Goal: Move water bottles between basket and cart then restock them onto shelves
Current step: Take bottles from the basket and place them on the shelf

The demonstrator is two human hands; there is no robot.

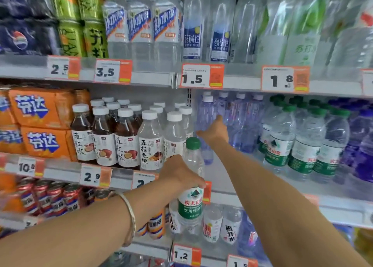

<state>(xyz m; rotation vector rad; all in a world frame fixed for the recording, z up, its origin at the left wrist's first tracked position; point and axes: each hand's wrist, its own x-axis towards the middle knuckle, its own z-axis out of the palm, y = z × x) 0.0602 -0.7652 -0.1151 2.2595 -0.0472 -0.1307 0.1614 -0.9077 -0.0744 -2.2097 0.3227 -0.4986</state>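
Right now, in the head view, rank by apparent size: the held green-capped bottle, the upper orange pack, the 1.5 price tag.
1. held green-capped bottle and upper orange pack: too alike to rank; the bottle is nearer the camera.
2. 1.5 price tag.

Middle shelf (60, 173), left to right: orange Fanta packs (38, 125), brown drink bottles (105, 137), white-capped clear bottles (151, 139), pale purple water bottles (238, 121), green-capped water bottles (302, 141). Upper shelf (153, 78): green cans (80, 20), blue-labelled water bottles (139, 24). Lower shelf (153, 246): red cans (54, 200), small water bottles (230, 226). Price tags (199, 76) on every rail.

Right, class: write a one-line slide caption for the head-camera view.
Left hand grips a green-capped clear plastic water bottle; right hand reaches among pale purple shelved bottles.
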